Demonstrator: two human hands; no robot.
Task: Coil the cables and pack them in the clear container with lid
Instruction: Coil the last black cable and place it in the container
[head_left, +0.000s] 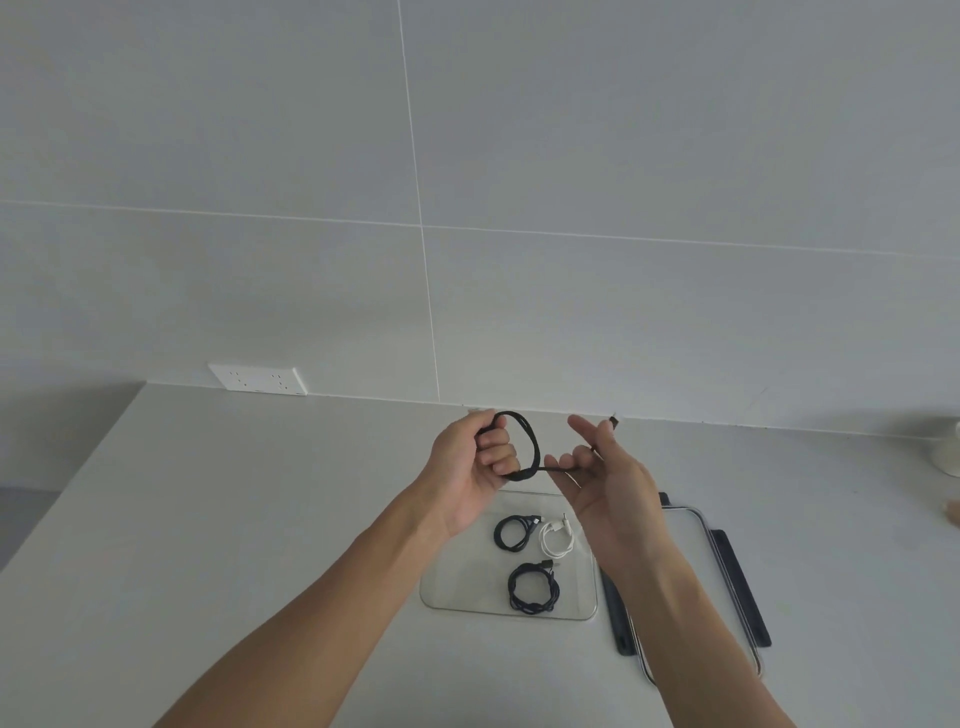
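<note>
Two bare forearms reached from the bottom edge up over the pale grey countertop (260, 519). Left hand (470, 467) was raised above the counter with its fingers curled round a loop of thick black braided cable (530, 447), and the loop stood upright beside the knuckles. From the bottom of this loop the cable ran to the right hand (597, 478), passed across the palm under the bent smaller fingers, and its plug end (614, 419) stuck out above the fingertips; the index finger and thumb were more straight.

Below the hands the clear rectangular container with rounded corners (447, 603) lay on the counter. Inside it three coiled cables were resting apart from each other: a black coil (514, 532) at the far left, a white coil (557, 538) just beside it on the right, and a dark blue-black coil (534, 588) nearer to the camera. Clear lid with dark side clips (727, 561) lay flat on the counter just to the right of the container, partly hidden by the right forearm.

On the tiled wall a white double socket (258, 378) sat near the counter's far left corner. At the far right edge a white object (948, 447) stood, too cut off to identify.
</note>
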